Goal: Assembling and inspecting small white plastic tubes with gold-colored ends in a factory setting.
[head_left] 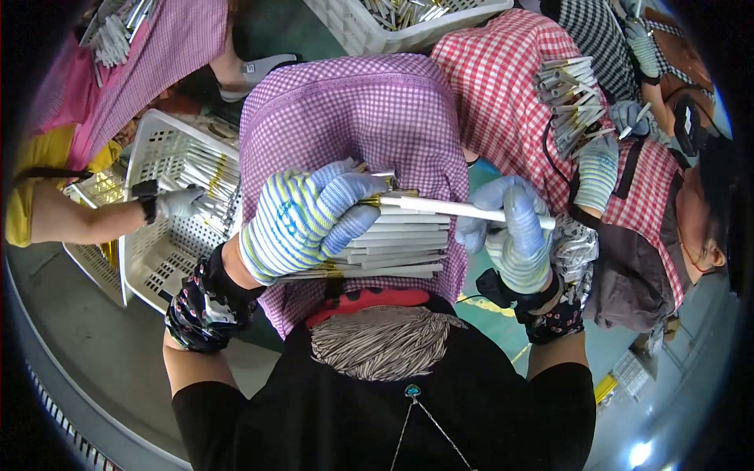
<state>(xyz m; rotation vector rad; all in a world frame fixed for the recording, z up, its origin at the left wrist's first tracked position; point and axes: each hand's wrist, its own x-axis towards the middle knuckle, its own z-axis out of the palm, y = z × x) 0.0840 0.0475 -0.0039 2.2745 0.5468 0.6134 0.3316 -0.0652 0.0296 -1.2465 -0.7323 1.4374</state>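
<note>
My left hand [302, 216], in a striped glove with blue fingers, is closed around the gold metal end of a slim white rod [444, 206]. One or two more metal ends poke out beside its fingertips. The rod lies level and points to the right. My right hand [517, 231], gloved alike, pinches its plain white end between thumb and fingers. Just below, a row of similar white rods [397, 257] rests on the purple checked cloth [353, 94] over my lap. My left hand partly hides the ends of that row.
To the left, a person's gloved hand [179, 202] reaches into a white basket [145, 157] of rods. On the right, another person in a red checked apron [503, 71] has a rod bundle [567, 106] on the lap. A white crate [345, 20] of rods stands ahead.
</note>
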